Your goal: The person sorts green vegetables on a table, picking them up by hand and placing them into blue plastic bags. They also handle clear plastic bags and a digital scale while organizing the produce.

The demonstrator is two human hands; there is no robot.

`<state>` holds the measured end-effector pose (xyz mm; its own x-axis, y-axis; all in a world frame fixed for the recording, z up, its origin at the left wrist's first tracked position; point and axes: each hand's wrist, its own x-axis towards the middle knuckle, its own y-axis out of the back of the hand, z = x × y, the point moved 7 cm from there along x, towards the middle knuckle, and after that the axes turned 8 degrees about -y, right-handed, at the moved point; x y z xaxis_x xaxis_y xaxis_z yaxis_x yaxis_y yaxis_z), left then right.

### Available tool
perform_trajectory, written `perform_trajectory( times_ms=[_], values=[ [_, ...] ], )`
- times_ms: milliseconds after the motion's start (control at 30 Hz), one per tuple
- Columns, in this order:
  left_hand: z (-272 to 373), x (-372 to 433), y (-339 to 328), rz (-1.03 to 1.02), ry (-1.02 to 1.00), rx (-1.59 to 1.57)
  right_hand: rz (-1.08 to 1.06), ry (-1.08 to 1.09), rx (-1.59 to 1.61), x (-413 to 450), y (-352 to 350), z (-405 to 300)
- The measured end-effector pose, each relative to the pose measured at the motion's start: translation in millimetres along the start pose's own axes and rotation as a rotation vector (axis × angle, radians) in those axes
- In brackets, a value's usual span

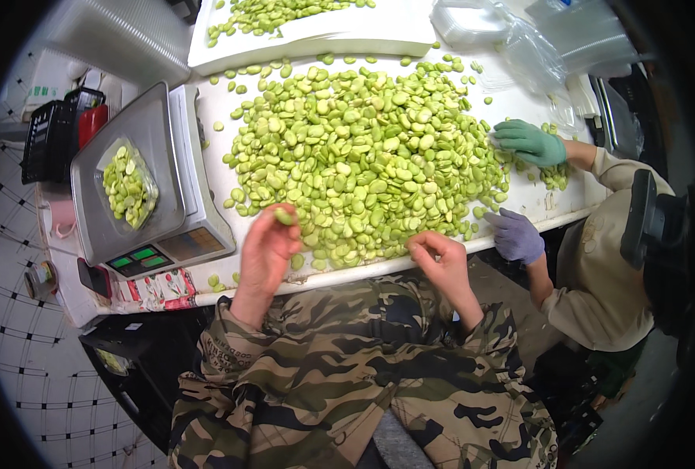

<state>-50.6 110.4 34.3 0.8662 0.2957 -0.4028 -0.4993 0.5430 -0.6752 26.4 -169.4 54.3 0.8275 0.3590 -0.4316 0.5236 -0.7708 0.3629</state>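
A wide heap of shelled green broad beans (pixel 353 158) covers the middle of the white table. My left hand (pixel 265 252) is raised at the heap's near left side, with one broad bean (pixel 283 216) between thumb and fingertips. At the near right edge of the heap is my right hand (pixel 444 261), its thumb and forefinger curled together. Whether anything sits between those fingertips is hidden. To the left, a clear plastic tray of beans (pixel 129 184) rests tilted in view on the metal pan of a digital scale (pixel 174 214).
A co-worker's green-gloved hand (pixel 529 142) and purple-gloved hand (pixel 516 235) are at the heap's right side. Behind it stands a white foam box (pixel 347 44) holding beans. Stacked clear trays (pixel 124 38) rise at back left. A black basket (pixel 47 140) and pink mug (pixel 61 217) are beyond the scale.
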Motion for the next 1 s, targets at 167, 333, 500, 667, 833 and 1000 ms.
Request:
perform_trajectory(
  times_ms=[167, 333, 500, 667, 833, 1000],
  values=[
    [23, -16, 56, 0.202, -0.111, 0.099, 0.053, 0.366, -0.291, 3, -27, -58],
    [21, -22, 61, 0.248, -0.137, 0.367, 0.071, 0.791, -0.651, 11, -74, -92],
    [18, -22, 63, 0.185, -0.178, 0.592, 0.014, 0.872, -1.039, 48, -111, -75],
    [31, -25, 60, 0.149, -0.466, 1.018, 0.343, 0.766, -1.119, 80, -80, -73],
    [27, -30, 50, 0.093, -0.443, 1.138, 0.405, 0.633, -1.019, 85, -54, -94],
    [19, -35, 43, 0.028, -0.414, 1.189, 0.312, 0.82, -0.845, 54, -55, -100]
  ],
)
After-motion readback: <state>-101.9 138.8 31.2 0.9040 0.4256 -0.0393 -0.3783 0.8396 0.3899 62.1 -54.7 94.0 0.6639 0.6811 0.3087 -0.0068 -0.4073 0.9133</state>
